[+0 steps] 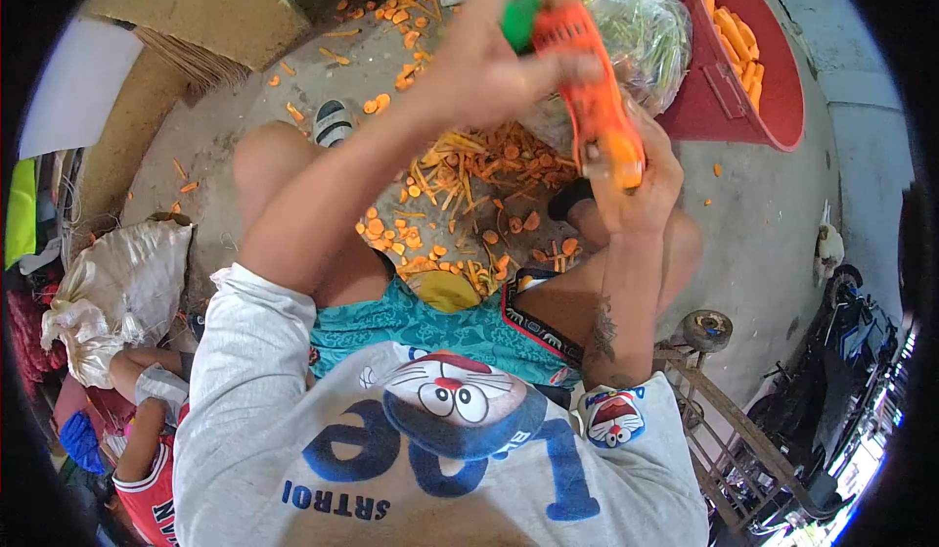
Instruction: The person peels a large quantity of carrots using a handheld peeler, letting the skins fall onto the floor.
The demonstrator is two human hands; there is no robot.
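Note:
My left hand [499, 68] is closed, its thumb laid along a long red-orange slotted plastic tool [582, 82], perhaps a peeler or slicer. A dark rod with a green band [521, 21] shows by its fingers; motion blur hides what it belongs to. My right hand [650, 180] closes around an orange carrot [622, 156] at the tool's lower end. Both hands are raised over my lap, close together. Below them, a heap of carrot peelings and cut rounds [469, 170] lies on the floor between my legs.
A red tub [787, 107] at the upper right holds peeled carrots [738, 43]. Beside it sits a clear plastic bag [636, 23] with green stems. A metal cart [729, 410] stands at right, a white sack [122, 283] at left. Another person [147, 469] is at lower left.

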